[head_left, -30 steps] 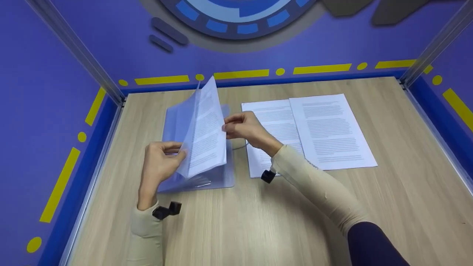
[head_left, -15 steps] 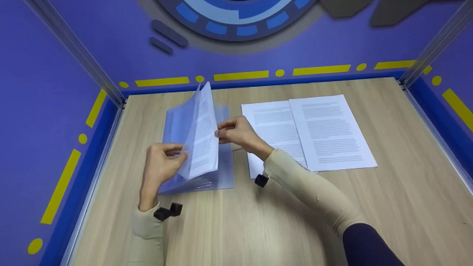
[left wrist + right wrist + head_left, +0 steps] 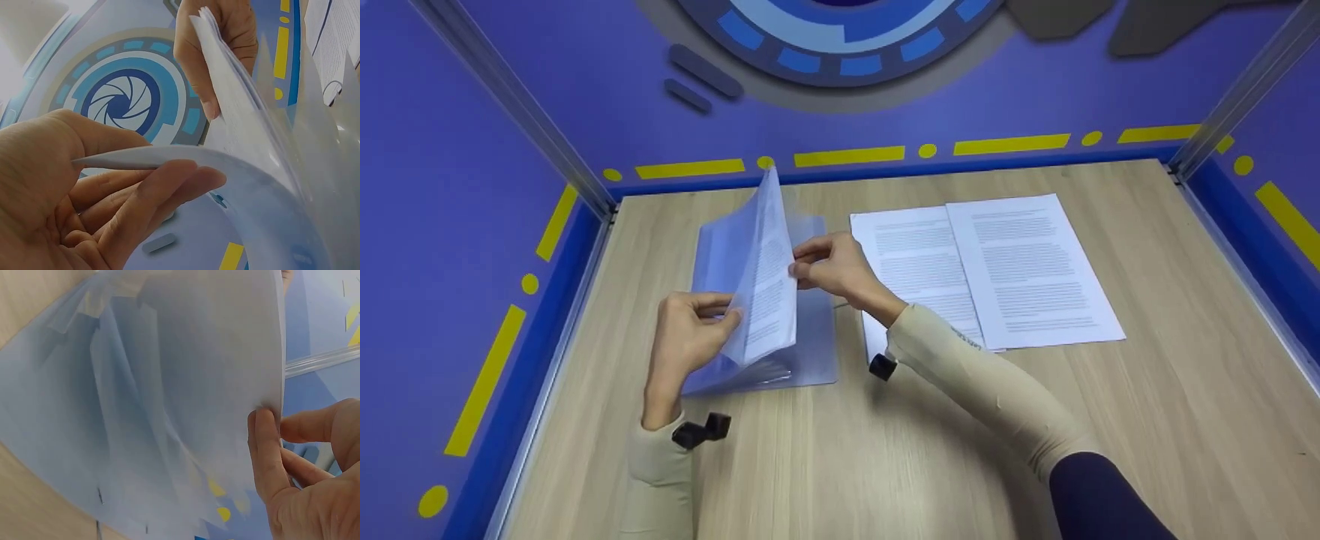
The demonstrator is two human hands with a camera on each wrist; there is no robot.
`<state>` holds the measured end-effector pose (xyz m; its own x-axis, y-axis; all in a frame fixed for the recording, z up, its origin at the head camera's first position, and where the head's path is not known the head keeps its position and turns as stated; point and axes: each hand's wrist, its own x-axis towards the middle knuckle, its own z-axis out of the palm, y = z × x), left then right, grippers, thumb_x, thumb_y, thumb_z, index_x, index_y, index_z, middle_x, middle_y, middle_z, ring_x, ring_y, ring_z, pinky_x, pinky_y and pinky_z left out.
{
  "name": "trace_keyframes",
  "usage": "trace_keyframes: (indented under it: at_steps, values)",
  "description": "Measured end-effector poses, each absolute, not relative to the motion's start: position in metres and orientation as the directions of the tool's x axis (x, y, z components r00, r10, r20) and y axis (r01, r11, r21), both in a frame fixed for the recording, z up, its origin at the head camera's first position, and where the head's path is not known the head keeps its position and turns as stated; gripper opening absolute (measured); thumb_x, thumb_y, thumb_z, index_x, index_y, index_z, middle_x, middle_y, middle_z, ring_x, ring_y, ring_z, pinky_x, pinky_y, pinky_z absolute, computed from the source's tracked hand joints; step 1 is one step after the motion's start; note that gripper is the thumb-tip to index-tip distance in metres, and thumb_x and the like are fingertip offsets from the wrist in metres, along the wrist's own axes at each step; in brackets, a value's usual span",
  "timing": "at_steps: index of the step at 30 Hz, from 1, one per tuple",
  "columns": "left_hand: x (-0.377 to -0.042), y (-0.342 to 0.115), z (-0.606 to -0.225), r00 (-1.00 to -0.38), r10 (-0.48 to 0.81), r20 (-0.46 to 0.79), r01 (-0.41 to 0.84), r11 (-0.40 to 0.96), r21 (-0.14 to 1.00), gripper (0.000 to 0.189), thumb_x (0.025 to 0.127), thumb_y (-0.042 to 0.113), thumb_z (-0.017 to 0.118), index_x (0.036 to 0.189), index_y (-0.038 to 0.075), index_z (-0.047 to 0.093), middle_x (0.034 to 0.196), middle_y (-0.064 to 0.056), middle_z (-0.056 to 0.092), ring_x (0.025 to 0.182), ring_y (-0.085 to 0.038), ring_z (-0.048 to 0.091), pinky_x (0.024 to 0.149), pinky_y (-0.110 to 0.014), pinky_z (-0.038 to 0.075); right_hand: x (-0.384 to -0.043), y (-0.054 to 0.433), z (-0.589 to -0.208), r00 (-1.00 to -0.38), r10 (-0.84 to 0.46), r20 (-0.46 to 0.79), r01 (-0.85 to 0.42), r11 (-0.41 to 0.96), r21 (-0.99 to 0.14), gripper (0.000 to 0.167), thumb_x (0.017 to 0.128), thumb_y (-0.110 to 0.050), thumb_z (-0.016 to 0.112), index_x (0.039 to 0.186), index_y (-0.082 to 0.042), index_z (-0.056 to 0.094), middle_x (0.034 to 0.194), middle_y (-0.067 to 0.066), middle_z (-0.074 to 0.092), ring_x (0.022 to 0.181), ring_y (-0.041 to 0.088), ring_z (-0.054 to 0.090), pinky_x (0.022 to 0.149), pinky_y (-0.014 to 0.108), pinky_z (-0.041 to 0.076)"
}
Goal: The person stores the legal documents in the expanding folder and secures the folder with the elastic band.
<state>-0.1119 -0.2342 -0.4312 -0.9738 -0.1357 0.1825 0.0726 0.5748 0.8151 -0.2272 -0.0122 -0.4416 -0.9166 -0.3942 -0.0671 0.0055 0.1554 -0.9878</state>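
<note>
A translucent plastic folder (image 3: 816,337) lies spread on the table at left, with several clear leaves raised. My left hand (image 3: 686,330) pinches the edge of its lifted cover; in the left wrist view the sheet (image 3: 191,154) curves away between thumb and fingers. My right hand (image 3: 836,266) pinches the outer edge of a thin stack of printed paper (image 3: 772,285), which stands nearly upright among the raised leaves. Seen from the right wrist, thumb and fingers hold the edge of the pale sheets (image 3: 225,354).
Right of the folder lie two overlapping printed paper stacks, one (image 3: 915,240) partly under the other (image 3: 1027,262). Blue walls (image 3: 840,120) enclose the wooden table (image 3: 825,465) at the back and sides. Each wrist carries a small black camera (image 3: 701,430).
My right hand has moved left with the paper stack, bringing it closer against the raised clear leaf. The left hand has stayed nearly in place on the cover.
</note>
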Motion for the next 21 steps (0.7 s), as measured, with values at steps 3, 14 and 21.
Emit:
trace_keyframes:
  at_steps: [3, 14, 21]
  values:
    - [-0.112, -0.234, -0.431, -0.973, -0.135, 0.186, 0.075, 0.578, 0.813, 0.022, 0.087, -0.001, 0.08, 0.108, -0.009, 0.081, 0.105, -0.027, 0.079, 0.093, -0.039, 0.08, 0.076, -0.03, 0.066, -0.227, -0.015, -0.439, -0.914, -0.399, -0.074, 0.012, 0.155, -0.988, 0.024, 0.093, -0.002, 0.077, 0.116, 0.005, 0.077, 0.101, 0.016, 0.075, 0.083, 0.024, 0.08, 0.077, 0.034, 0.067]
    - [-0.112, -0.236, -0.43, -0.978, -0.117, 0.175, 0.081, 0.558, 0.826, 0.022, 0.089, -0.002, 0.079, 0.11, -0.009, 0.08, 0.107, -0.029, 0.078, 0.094, -0.041, 0.08, 0.076, -0.029, 0.066, -0.224, -0.029, -0.441, -0.915, -0.39, -0.099, 0.051, 0.133, -0.99, 0.028, 0.092, -0.001, 0.077, 0.118, 0.007, 0.077, 0.102, 0.018, 0.078, 0.084, 0.025, 0.081, 0.076, 0.033, 0.067]
    - [-0.111, -0.236, -0.431, -0.976, -0.107, 0.19, 0.098, 0.563, 0.821, 0.021, 0.089, -0.002, 0.079, 0.109, -0.01, 0.08, 0.106, -0.029, 0.078, 0.094, -0.041, 0.08, 0.076, -0.029, 0.066, -0.221, -0.04, -0.446, -0.925, -0.357, -0.128, 0.075, 0.158, -0.985, 0.029, 0.091, 0.001, 0.078, 0.119, 0.008, 0.077, 0.102, 0.018, 0.08, 0.083, 0.025, 0.081, 0.074, 0.03, 0.067]
